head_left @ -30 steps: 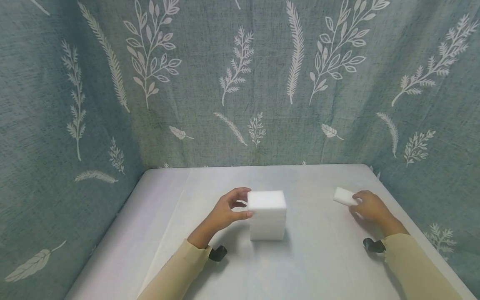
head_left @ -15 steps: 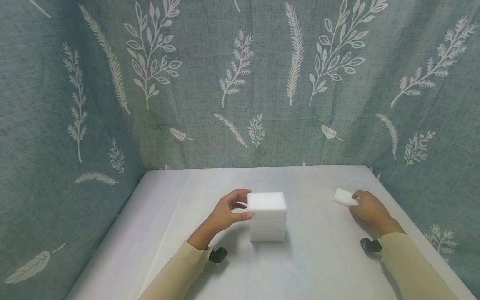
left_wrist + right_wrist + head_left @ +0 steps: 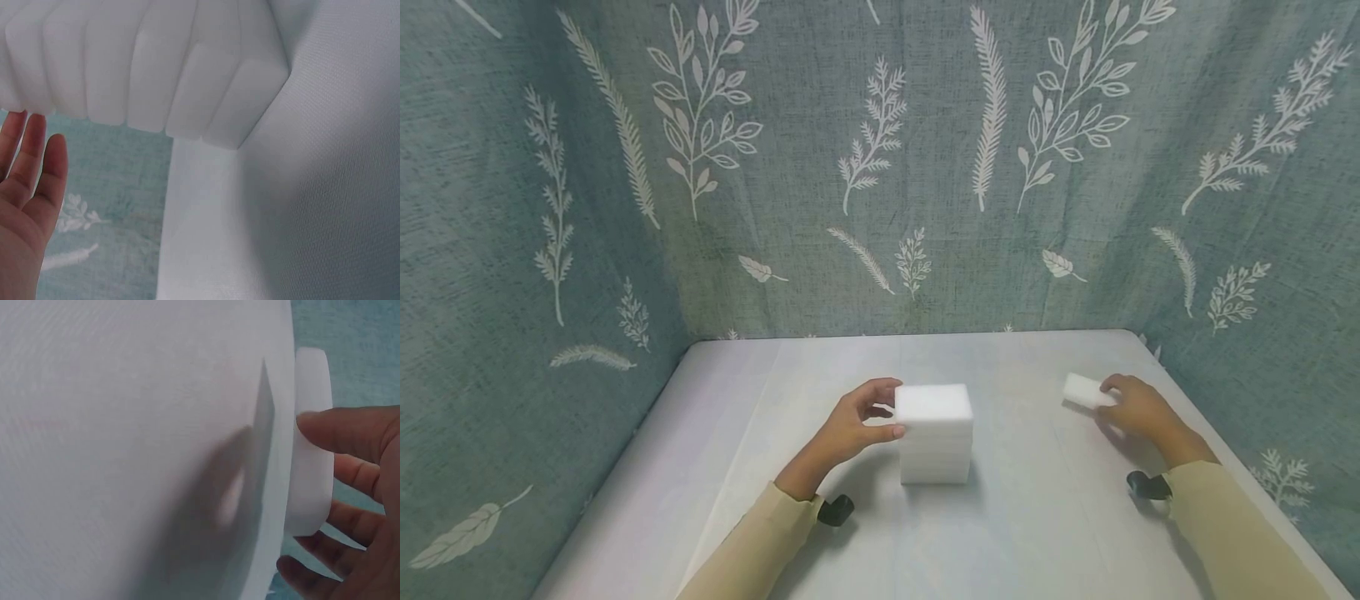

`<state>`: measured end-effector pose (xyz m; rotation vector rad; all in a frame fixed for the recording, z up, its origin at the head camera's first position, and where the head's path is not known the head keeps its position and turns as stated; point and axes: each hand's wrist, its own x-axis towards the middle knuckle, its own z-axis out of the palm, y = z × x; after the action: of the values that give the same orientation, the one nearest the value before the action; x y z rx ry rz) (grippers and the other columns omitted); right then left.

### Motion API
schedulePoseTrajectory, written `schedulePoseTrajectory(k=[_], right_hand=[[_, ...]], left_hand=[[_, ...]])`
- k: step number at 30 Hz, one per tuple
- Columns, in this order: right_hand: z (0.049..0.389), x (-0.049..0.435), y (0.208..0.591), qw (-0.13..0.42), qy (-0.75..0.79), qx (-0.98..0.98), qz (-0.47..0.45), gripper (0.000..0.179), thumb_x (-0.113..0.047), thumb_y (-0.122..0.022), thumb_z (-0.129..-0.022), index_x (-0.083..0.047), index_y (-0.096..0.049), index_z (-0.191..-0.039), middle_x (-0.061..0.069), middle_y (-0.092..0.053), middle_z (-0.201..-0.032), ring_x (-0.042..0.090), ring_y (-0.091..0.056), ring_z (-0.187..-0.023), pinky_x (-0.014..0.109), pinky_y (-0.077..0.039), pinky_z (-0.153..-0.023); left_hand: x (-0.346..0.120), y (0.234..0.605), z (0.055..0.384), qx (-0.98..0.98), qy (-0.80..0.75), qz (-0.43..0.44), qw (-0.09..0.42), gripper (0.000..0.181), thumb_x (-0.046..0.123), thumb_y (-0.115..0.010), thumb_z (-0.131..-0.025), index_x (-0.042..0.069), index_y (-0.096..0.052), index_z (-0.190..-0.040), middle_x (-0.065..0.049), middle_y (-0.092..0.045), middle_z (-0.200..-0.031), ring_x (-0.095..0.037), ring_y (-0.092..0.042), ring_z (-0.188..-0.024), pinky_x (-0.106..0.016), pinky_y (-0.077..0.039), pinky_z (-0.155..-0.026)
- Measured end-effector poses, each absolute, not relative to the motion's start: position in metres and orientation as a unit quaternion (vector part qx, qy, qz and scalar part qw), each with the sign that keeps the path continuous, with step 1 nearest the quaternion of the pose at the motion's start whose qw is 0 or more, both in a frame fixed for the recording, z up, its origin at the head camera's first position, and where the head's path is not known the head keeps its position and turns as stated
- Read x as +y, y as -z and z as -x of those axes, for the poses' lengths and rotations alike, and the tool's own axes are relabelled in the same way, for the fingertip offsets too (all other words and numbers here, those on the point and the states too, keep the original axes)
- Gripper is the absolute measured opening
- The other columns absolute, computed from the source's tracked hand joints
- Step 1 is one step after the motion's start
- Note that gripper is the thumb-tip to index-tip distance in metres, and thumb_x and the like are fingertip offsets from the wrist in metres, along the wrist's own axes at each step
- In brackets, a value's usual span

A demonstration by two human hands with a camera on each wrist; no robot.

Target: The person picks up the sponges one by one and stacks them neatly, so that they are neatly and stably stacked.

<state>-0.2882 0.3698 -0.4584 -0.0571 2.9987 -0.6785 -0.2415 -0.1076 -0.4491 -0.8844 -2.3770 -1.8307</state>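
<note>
Near the middle of the table stands a squared stack of white sponges, several flat blocks laid one on another. My left hand holds the stack's upper left side, thumb at the front corner and index finger at the back one. In the left wrist view, fingertips of that hand lie right at the edge of the blocks. Over at the right, my right hand grips one end of a single white sponge between thumb and fingers. The right wrist view shows this sponge held just above the table, casting a shadow.
The white table reaches back to a green-grey curtain with white leaf prints, which also hangs along both sides. Black wrist cameras sit below each sleeve, the left camera close to the stack.
My right hand has raised the single sponge slightly and shifted it a little to the left. The left hand and the stack have stayed in place.
</note>
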Motion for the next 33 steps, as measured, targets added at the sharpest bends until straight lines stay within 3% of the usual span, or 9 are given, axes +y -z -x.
schedulePoseTrajectory(k=[7,17,21,28,33], right_hand=[[0.287,0.364,0.453,0.019,0.229,0.972,0.037,0.053,-0.025,-0.070,-0.088,0.006,-0.049,-0.126,0.036,-0.044,-0.132,0.054,-0.043,-0.117,0.069,-0.036,-0.094],[0.283,0.360,0.446,-0.003,0.233,0.968,0.092,0.052,-0.027,-0.073,-0.086,0.006,-0.053,-0.121,0.036,-0.047,-0.129,0.053,-0.044,-0.117,0.067,-0.036,-0.095],[0.282,0.358,0.442,-0.008,0.227,0.967,0.116,0.052,-0.028,-0.073,-0.086,0.006,-0.054,-0.120,0.036,-0.048,-0.128,0.054,-0.044,-0.118,0.067,-0.035,-0.095],[0.280,0.353,0.435,-0.022,0.219,0.965,0.142,0.049,-0.029,-0.073,-0.086,0.003,-0.056,-0.119,0.033,-0.049,-0.129,0.051,-0.044,-0.118,0.065,-0.036,-0.096],[0.275,0.345,0.429,-0.027,0.214,0.965,0.151,0.048,-0.029,-0.072,-0.087,0.002,-0.057,-0.120,0.031,-0.050,-0.129,0.050,-0.046,-0.118,0.064,-0.038,-0.095]], left_hand=[[-0.108,0.448,0.239,-0.760,0.584,0.286,0.008,0.063,0.018,-0.080,-0.081,0.010,-0.051,-0.137,-0.010,-0.062,-0.120,-0.025,-0.057,-0.111,-0.050,-0.046,-0.096],[-0.108,0.448,0.240,-0.763,0.581,0.283,0.008,0.066,0.024,-0.081,-0.080,0.011,-0.052,-0.137,-0.005,-0.062,-0.119,-0.022,-0.057,-0.110,-0.047,-0.047,-0.095],[-0.108,0.448,0.241,-0.763,0.580,0.286,0.011,0.063,0.025,-0.081,-0.080,0.016,-0.053,-0.136,-0.004,-0.062,-0.118,-0.020,-0.058,-0.109,-0.044,-0.048,-0.095],[-0.108,0.442,0.239,-0.760,0.587,0.279,-0.010,0.065,0.008,-0.079,-0.081,0.007,-0.049,-0.139,-0.013,-0.060,-0.121,-0.027,-0.056,-0.112,-0.053,-0.043,-0.098],[-0.108,0.447,0.240,-0.757,0.589,0.285,0.001,0.063,0.018,-0.080,-0.081,0.013,-0.052,-0.137,-0.008,-0.061,-0.119,-0.023,-0.056,-0.111,-0.050,-0.045,-0.097]])
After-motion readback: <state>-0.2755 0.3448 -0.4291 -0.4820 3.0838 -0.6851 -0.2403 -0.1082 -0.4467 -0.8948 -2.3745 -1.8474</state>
